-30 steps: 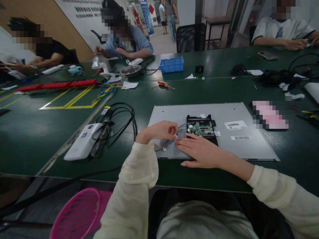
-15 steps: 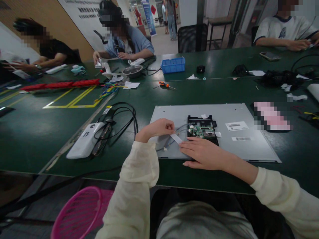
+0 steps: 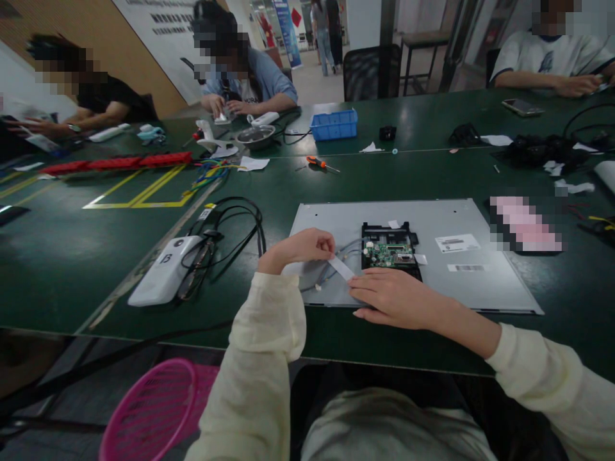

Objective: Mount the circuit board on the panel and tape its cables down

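A flat grey metal panel (image 3: 461, 282) lies on the green table with a black frame and a green circuit board (image 3: 384, 253) near its middle. My left hand (image 3: 310, 246) pinches the upper left end of a white strip (image 3: 341, 269) above the panel. The strip's lower end meets the fingertips of my right hand (image 3: 394, 296), which lies fairly flat over the panel's front edge with the thumb apart. Thin grey cables (image 3: 327, 276) run from the board towards the left, passing by the strip. Two white labels show on the panel's right part.
A white power bank (image 3: 166, 272) with black cables is on the left, a pink phone (image 3: 526, 224) on the right. Beyond lie an orange screwdriver (image 3: 317, 163), a blue basket (image 3: 334, 126) and a metal bowl (image 3: 255, 136). Several people sit across the table.
Both my hands hold nearly the same place; my right hand has shifted very slightly right. Across the table, a person's hands have come together around a small object.
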A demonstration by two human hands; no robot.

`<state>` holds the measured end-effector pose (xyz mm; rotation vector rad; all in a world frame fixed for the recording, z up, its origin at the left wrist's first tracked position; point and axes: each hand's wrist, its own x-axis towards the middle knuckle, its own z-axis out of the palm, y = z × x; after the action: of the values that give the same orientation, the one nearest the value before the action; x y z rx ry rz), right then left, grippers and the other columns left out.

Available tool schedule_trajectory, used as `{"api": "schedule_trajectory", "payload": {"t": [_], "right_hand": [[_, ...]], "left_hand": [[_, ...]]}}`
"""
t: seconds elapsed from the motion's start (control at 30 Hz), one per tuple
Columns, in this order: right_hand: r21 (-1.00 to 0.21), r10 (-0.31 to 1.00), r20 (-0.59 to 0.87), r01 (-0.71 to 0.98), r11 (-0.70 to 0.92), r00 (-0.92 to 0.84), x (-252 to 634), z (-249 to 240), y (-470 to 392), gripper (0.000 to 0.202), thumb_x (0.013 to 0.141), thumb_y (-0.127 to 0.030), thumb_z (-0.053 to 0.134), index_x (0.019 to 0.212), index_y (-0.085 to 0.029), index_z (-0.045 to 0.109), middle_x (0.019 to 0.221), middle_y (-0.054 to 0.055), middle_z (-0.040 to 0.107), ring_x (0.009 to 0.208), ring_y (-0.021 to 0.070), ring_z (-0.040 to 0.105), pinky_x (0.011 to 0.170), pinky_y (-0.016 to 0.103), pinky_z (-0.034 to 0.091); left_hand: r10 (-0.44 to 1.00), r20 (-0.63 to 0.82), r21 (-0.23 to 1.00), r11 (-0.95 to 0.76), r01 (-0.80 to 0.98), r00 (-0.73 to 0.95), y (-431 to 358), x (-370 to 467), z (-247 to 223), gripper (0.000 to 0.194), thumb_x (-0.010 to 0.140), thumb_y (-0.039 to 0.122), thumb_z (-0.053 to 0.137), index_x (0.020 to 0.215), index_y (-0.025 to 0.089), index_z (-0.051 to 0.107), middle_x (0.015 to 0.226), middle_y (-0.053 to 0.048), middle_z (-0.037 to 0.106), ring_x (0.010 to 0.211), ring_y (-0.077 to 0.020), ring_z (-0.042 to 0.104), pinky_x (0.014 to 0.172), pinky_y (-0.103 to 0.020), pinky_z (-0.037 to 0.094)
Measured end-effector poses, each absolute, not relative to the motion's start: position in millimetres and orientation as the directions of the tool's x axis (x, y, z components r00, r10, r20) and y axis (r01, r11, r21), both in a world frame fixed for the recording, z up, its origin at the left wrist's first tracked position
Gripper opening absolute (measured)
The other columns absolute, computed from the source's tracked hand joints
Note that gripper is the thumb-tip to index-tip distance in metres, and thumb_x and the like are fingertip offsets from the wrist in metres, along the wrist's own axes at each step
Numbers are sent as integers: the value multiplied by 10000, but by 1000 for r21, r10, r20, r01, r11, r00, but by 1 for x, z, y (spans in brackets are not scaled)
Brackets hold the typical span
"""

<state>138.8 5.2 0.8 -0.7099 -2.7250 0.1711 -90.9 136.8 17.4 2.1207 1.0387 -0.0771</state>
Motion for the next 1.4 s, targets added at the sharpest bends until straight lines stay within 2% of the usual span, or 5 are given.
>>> {"api": "schedule_trajectory", "payload": {"t": [0.6,0.87,1.1,1.4], "right_hand": [[-230,510,278,459,858,-814,141,0,7,263,965,-322,454,986,-157,658,1113,101,695,1001,202,647,967,382,466],[-257,521,315,457,852,-794,147,2,11,269,964,-296,450,1038,-154,667,1107,98,699,1007,205,643,988,412,459],[-322,660,424,578,750,-620,174,10,28,295,960,-270,435,1113,-172,666,1098,92,708,1036,212,640,973,419,478],[-349,837,373,776,526,-400,211,17,48,318,941,-296,419,1060,-186,692,1100,91,710,1005,268,657,855,428,516]], "left_hand": [[648,-365,595,-389,703,668,139,-94,14,197,746,331,602,849,167,635,708,8,623,666,-124,560,615,-219,390],[660,-361,591,-385,709,659,138,-91,15,196,718,337,612,816,168,623,680,18,598,655,-123,548,604,-219,387],[681,-358,528,-417,740,639,130,-85,24,203,681,355,647,760,179,585,626,36,549,605,-118,504,575,-229,355],[684,-332,468,-479,743,650,127,-83,24,316,667,442,699,780,183,557,682,30,529,627,-119,482,570,-230,318]]}}
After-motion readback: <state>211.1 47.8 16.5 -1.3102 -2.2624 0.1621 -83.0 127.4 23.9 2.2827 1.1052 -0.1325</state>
